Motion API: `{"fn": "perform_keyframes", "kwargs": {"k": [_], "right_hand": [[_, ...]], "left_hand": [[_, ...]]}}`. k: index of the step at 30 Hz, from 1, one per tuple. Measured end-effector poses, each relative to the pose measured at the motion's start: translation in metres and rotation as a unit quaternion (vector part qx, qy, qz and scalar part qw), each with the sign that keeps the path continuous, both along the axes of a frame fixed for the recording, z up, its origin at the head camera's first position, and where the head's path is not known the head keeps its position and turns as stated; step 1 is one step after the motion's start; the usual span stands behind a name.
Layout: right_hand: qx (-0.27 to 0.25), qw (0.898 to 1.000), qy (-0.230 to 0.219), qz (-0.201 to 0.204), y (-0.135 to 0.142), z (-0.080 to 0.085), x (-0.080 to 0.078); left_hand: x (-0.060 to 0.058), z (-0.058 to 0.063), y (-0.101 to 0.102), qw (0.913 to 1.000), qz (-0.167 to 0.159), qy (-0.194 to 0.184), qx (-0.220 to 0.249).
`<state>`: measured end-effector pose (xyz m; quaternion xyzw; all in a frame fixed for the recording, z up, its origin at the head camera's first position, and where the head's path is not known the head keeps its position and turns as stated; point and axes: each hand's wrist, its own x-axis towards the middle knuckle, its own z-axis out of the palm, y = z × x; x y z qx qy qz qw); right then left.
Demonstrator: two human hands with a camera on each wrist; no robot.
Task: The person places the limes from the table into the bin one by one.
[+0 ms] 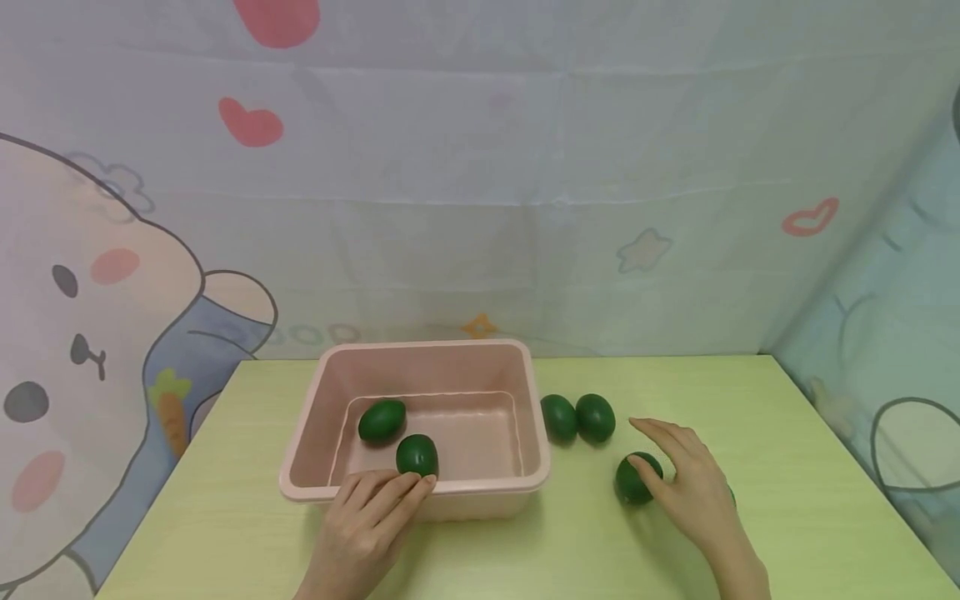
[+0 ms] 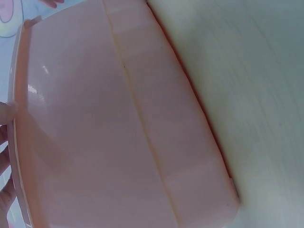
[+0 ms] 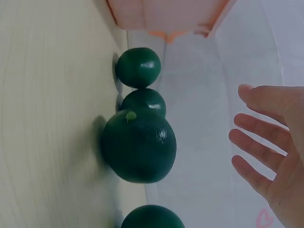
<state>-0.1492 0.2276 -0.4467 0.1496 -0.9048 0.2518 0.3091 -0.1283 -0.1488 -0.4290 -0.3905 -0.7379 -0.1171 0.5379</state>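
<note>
A pink plastic bin (image 1: 480,504) stands on the table with two dark green, smooth, avocado-like fruits inside, one farther back (image 1: 382,422) and one at the front wall (image 1: 417,455). My left hand (image 1: 363,525) grips the bin's front rim; the left wrist view shows the thumb (image 2: 5,113) outside and the fingers behind. To the right, my right hand (image 1: 693,487) hovers with spread fingers over another green fruit (image 1: 632,479). In the right wrist view that fruit (image 3: 140,147) has a pale stem spot and sits apart from the hand (image 3: 275,142).
Two more green fruits, one by the bin's right side (image 1: 559,419) and its neighbour (image 1: 596,418), sit close together. Another fruit (image 1: 732,497) is mostly hidden behind my right hand. A printed cloth (image 1: 450,208) hangs behind the pale yellow-green table (image 1: 810,517).
</note>
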Motion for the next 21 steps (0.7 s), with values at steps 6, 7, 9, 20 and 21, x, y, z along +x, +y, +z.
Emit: {"fn": "perform_keyframes", "kwargs": {"k": [6,7,9,20,21], "right_hand": [[-0.009,0.999,-0.03,-0.016,0.013,-0.002,0.001],[-0.01,0.999,-0.037,-0.018,0.014,-0.003,0.001],[-0.01,0.999,-0.047,-0.02,0.018,-0.004,0.001],[-0.037,0.994,-0.098,-0.014,0.041,-0.015,0.0],[-0.04,0.994,-0.099,-0.012,0.042,-0.015,0.0]], "left_hand": [[0.0,0.0,0.0,1.0,-0.001,-0.001,0.002],[0.0,0.0,0.0,1.0,0.0,-0.002,0.002],[0.0,0.001,0.001,1.0,-0.001,0.0,0.002],[0.001,0.003,0.001,1.0,0.003,0.002,0.004],[0.001,0.003,0.001,1.0,0.004,0.001,0.004]]}}
